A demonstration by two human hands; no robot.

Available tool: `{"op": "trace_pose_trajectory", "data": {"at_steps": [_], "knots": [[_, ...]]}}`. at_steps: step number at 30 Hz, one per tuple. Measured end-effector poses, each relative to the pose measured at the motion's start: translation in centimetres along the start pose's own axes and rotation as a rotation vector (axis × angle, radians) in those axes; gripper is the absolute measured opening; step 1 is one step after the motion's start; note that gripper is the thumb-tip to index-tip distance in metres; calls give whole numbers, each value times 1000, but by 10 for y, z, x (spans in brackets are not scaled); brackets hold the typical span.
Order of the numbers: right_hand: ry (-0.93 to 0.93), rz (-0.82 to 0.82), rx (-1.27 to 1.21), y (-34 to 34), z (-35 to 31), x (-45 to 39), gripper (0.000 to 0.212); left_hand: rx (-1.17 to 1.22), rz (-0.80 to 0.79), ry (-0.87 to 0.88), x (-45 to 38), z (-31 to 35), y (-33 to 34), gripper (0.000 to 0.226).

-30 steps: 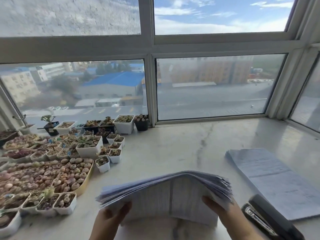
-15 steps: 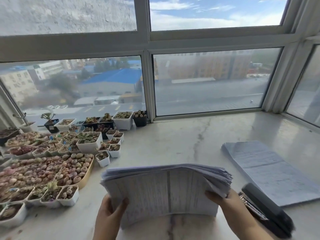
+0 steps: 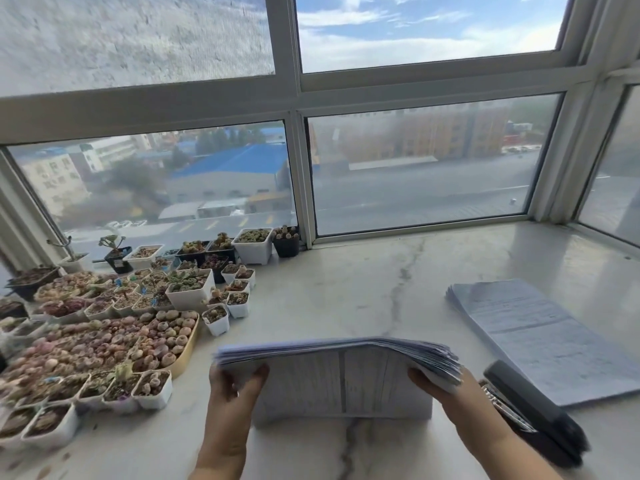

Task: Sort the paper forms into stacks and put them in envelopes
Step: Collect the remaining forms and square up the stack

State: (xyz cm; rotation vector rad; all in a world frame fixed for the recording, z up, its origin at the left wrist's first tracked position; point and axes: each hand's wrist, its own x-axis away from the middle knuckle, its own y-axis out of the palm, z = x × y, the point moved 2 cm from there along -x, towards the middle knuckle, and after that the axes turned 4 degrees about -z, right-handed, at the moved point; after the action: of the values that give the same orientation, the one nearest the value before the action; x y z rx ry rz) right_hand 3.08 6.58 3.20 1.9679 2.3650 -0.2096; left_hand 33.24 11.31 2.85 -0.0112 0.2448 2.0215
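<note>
Head view: pale marble-veined stone window counter (image 3: 363, 282) below a wide white-framed window (image 3: 298, 168) looking out on rooftops, a road and cloudy sky. Across the counter's left side, from the window edge down to the near-left corner, a crowd of small white and black square pots of succulents (image 3: 194, 289), with a long cream tray of pebble-like plants (image 3: 138, 344) among them.

At the near edge, centre: thick stack of white printed paper forms (image 3: 343, 379), standing on its lower edge on the counter, upper part bowed over toward the window, sheet edges fanned at top left and top right. Left hand (image 3: 232, 393) clasping the stack's left side, thumb curled over the front sheet, fingers hidden behind. Right hand (image 3: 446, 396) clasping the right side under the fanned edges, thumb on the front, fingers likewise out of sight behind.

On the counter's right side, well apart from the held stack: second flat pile of white printed sheets (image 3: 540, 337), lying angled toward the near-right corner. Just beside its near edge, touching or overlapping the corner: black desk stapler (image 3: 530, 417), close to the right wrist.
</note>
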Motion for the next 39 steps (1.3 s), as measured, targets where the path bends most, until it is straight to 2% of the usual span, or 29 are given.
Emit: {"op": "trace_pose_trajectory", "data": {"at_steps": [2,3,5,10,13,14,18,22,23,24,26,27,28,29,30,32,33,35,36,39], "knots": [[14,18,-17,0,2,-1,26,69,39,38,-1,16,8,121],[19,26,-11,0,3,-2,26,87,67,51,-1,25,12,121],[19,19,29,0,3,-4,26,61,124,56,-3,35,18,109],[14,21,28,0,1,-8,44,15,227,-24,-20,35,18,54],[31,20,-9,-1,3,-12,36,-78,227,8,-25,33,15,32],[49,21,-18,-2,6,-14,32,-100,234,21,-26,33,14,30],[87,35,-38,-2,10,-14,26,-178,222,57,-26,33,13,49],[108,13,-114,1,8,-14,25,-260,240,102,-31,36,10,18],[107,12,-140,2,7,-14,31,-236,209,111,-33,36,7,23],[114,12,-158,3,6,-14,34,-201,161,108,-35,35,5,38],[124,3,-181,2,4,-14,28,-145,28,31,-37,31,0,86],[124,-10,-187,2,3,-14,31,-104,-34,-11,-37,27,-2,101],[117,-23,-176,2,2,-15,39,-82,-83,-36,-37,24,-3,106],[107,-25,-165,1,0,-15,46,-81,-122,-35,-37,22,-4,104],[100,-32,-164,-1,-3,-17,44,-99,-125,-7,-36,22,-5,97],[95,-59,-204,-3,-12,-20,23,-99,-105,62,-36,30,-6,73],[89,-74,-240,-4,-18,-21,22,-70,-93,97,-37,33,-8,61],[56,-124,-230,-10,-20,-21,46,-8,-110,147,-36,36,-12,50],[48,-138,-208,-11,-18,-20,55,-9,-141,138,-33,31,-16,52],[82,-81,-196,-6,-4,-12,45,-58,-208,3,-22,-8,-25,83]]}}
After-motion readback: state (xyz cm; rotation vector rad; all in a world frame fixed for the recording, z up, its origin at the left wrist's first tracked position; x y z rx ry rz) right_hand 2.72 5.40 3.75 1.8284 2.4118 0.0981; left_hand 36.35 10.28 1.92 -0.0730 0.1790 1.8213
